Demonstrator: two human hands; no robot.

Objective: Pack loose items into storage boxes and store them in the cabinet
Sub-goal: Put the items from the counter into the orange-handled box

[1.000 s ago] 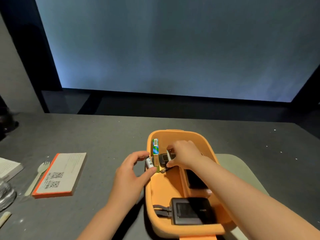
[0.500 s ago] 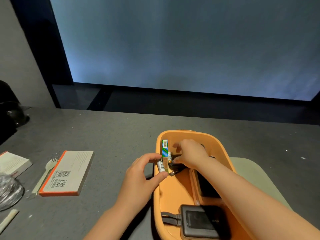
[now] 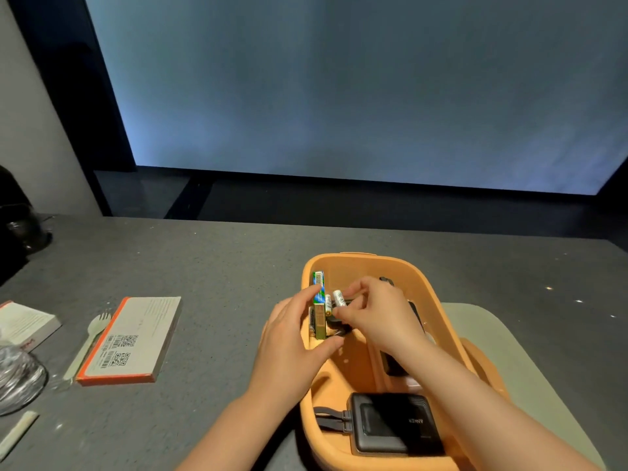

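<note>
An orange storage box [image 3: 360, 259] stands open on the grey table, on a pale green lid [image 3: 489, 338]. Against the box's left wall my left hand [image 3: 294, 338] holds a green and blue battery pack [image 3: 318, 309] between fingers and thumb. My right hand [image 3: 377, 312] pinches a small white battery [image 3: 339, 298] over the box's far half, and a second white battery [image 3: 328, 304] stands beside the pack. A dark power bank [image 3: 394, 421] with a strap lies at the near end. A black flat item under my right wrist is mostly hidden.
Left of the box lie a white card box with an orange edge and QR codes [image 3: 131, 341], a pale plastic fork [image 3: 89, 341], an open booklet [image 3: 23, 326], crinkled clear wrap [image 3: 17, 379] and a paper stick [image 3: 17, 433]. A dark object [image 3: 17, 226] sits far left.
My left hand has slid over the box's left wall onto the battery pack. My right hand has lifted a white battery up out of the box's far half.
</note>
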